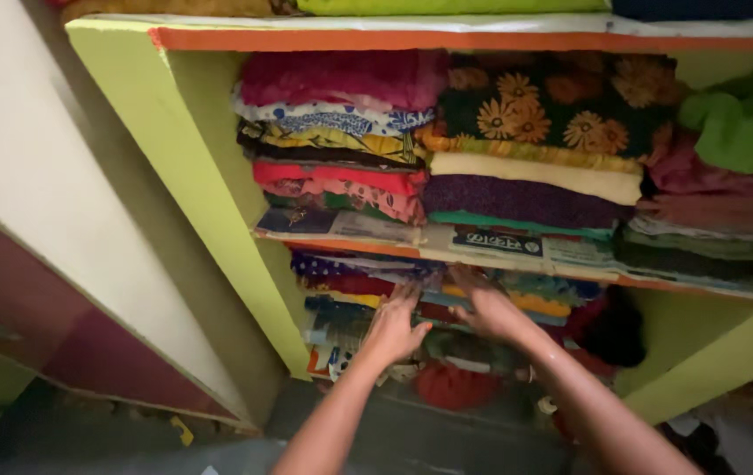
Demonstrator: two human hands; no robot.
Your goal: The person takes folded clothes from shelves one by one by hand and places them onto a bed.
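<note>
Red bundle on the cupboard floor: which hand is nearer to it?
Left. The left hand lies on the folded clothes just above-left of the red bundle; the right hand reaches higher, further into the lower shelf.

Sunflower-print cloth (561, 101) beside green garment (741, 123)

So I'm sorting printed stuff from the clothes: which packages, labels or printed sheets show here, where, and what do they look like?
Printed paper sheets: lining the middle shelf's front edge under the folded stacks, flat, pale with dark blocks.
Printed sheets or packets: lower shelf, beside the left hand, blue and white, too dim to identify.
No signs or screens.
</note>
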